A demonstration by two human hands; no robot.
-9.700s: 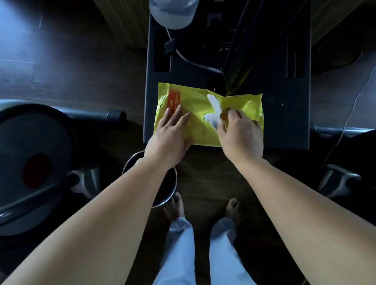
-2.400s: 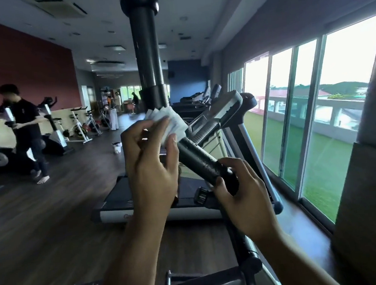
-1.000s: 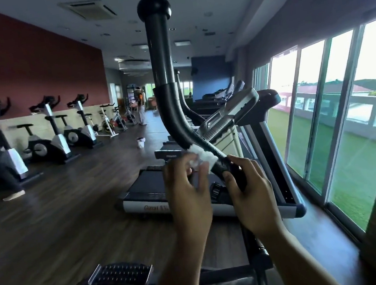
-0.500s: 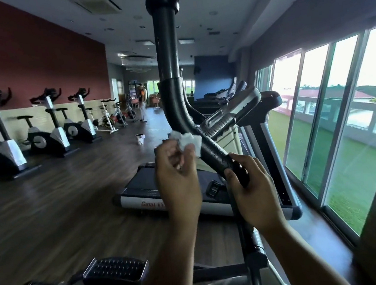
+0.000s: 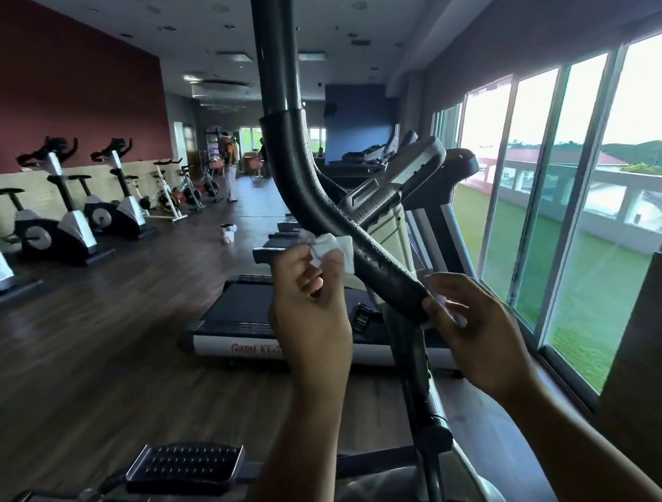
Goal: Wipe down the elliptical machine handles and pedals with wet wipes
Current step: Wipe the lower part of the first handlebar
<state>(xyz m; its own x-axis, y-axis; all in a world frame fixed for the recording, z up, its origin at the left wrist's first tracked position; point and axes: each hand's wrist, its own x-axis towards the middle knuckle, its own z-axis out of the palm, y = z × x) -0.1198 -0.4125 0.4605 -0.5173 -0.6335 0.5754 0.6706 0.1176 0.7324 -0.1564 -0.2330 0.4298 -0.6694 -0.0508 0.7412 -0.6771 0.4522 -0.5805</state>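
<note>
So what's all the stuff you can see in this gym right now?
Elliptical handle: one, black, centre, curving down.
Wet wipe: one, white, beside the handle.
Pedal: one, black, bottom left.
Treadmill: one, black and silver, behind the handle.
Exercise bikes: several, black and silver, along the left wall.
Bucket: one, white, on the floor.
Windows: a row, right.
Left hand: pinching the wipe.
Right hand: open, at the grip's lower end.
</note>
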